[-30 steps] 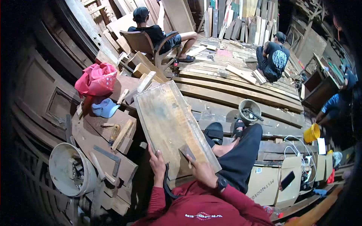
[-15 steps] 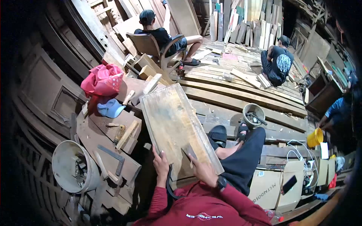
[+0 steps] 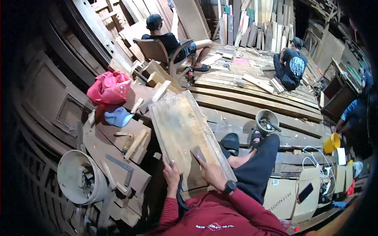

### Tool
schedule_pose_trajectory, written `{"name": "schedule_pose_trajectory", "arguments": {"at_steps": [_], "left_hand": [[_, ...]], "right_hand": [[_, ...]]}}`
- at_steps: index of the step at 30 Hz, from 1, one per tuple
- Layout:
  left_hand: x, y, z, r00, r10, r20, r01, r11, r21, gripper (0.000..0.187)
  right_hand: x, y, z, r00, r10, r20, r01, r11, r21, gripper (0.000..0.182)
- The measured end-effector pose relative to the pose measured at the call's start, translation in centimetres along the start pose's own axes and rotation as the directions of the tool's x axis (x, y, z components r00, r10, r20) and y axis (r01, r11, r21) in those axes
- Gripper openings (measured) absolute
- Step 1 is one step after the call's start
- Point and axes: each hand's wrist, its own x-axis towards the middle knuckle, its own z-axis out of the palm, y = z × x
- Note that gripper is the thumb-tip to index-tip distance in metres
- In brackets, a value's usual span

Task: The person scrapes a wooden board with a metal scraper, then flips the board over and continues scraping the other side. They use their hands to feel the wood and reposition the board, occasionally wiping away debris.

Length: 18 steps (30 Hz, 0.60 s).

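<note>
A rectangular wooden panel [image 3: 179, 129] with a raised frame edge and pale, patchy wood slopes away from my lap. My left hand [image 3: 171, 176] grips its left edge near the lower end, thumb on top. In my right hand [image 3: 214, 176] is a flat, dark scraper [image 3: 197, 151], its blade against the panel's face and a finger stretched along it. A dark watch [image 3: 230, 186] is on my right wrist. A dark strap [image 3: 180, 196] hangs by the panel's lower left corner.
To the left, a wooden bench [image 3: 103, 138] carries a metal square [image 3: 120, 163], wooden-handled tools, a blue cap [image 3: 119, 117] and a red bag [image 3: 110, 88]. Buckets [image 3: 82, 179] stand on both sides. One person [image 3: 167, 43] sits in a chair; another [image 3: 291, 65] squats ahead; a third is at right.
My right hand and the scraper have moved slightly up the panel, away from me. My left hand keeps its hold on the edge. The whole view has shifted a little.
</note>
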Motion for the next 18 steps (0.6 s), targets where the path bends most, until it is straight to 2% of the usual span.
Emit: {"name": "schedule_pose_trajectory", "arguments": {"at_steps": [2, 3, 5, 7, 11, 12, 16, 17, 18], "left_hand": [[-0.4, 0.6, -0.1, 0.999, -0.039, 0.010, 0.040, 0.998, -0.039, 0.062], [-0.8, 4.0, -1.4, 0.978, -0.184, 0.094, 0.187, 0.982, -0.020, 0.061], [-0.6, 1.3, -0.2, 0.999, 0.050, -0.019, -0.052, 0.995, -0.085, 0.060], [-0.5, 1.4, 0.0, 0.999, 0.032, -0.008, -0.033, 0.995, -0.092, 0.060], [-0.7, 1.8, -0.5, 1.000, 0.015, -0.002, -0.015, 1.000, -0.017, 0.059], [-0.5, 2.0, -0.7, 0.998, -0.061, 0.028, 0.061, 0.998, 0.009, 0.060], [-0.3, 1.0, -0.3, 0.999, 0.039, 0.013, -0.038, 0.998, -0.049, 0.062], [-0.3, 1.1, -0.4, 0.999, 0.039, 0.019, -0.039, 0.999, -0.009, 0.063], [-0.3, 1.4, -0.4, 0.999, 0.036, 0.025, -0.037, 0.999, 0.027, 0.063]], "right_hand": [[-3.5, 1.3, 1.3, 1.000, 0.006, 0.029, -0.005, 1.000, -0.008, 0.065], [-4.3, 1.9, 1.0, 0.999, 0.003, 0.039, -0.003, 1.000, -0.017, 0.065], [-3.3, 2.0, 0.2, 0.999, -0.011, 0.040, 0.012, 1.000, -0.022, 0.064], [-0.9, 0.6, -0.4, 0.999, -0.034, 0.033, 0.035, 0.999, -0.012, 0.063], [5.5, 0.4, 1.6, 0.996, -0.034, -0.083, 0.027, 0.996, -0.085, 0.064], [5.8, 0.0, 1.3, 0.999, -0.012, -0.051, 0.008, 0.997, -0.077, 0.062], [0.4, -1.2, -1.6, 0.996, 0.015, 0.090, -0.016, 1.000, 0.013, 0.060], [-1.3, -1.1, -2.1, 0.990, 0.040, 0.136, -0.037, 0.999, -0.028, 0.058], [-2.5, -0.5, -1.4, 0.994, 0.027, 0.106, -0.021, 0.998, -0.055, 0.057]]}}
